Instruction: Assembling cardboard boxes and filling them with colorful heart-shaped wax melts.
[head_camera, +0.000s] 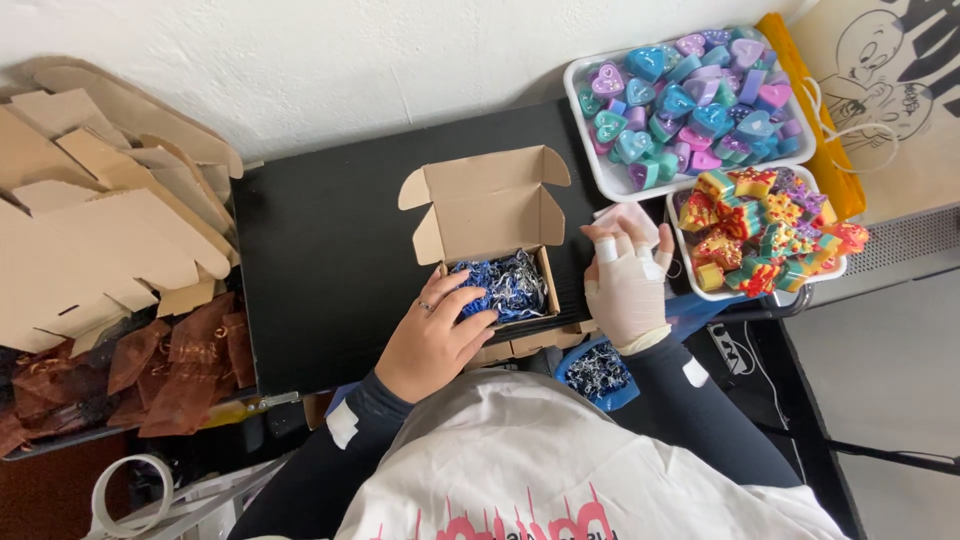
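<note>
A small open cardboard box (487, 205) stands on a black board (320, 250), its lid flaps up. Blue and white shredded paper (505, 283) fills its bottom. My left hand (435, 335), bare with a ring, rests on the shredded paper at the box's front left corner, fingers spread and pressing down. My right hand (625, 280) wears a white glove and lies just right of the box, with a pale pink object (630, 217) showing above its fingertips; whether the hand grips it I cannot tell.
A white tray (588, 75) of purple, blue and pink heart-shaped pieces sits at the back right. Another white tray (690, 280) holds multicoloured pieces. Flat cardboard blanks (90, 220) pile up left, brown pouches (180, 360) below them. A blue container of shredded paper (597, 375) sits by my lap.
</note>
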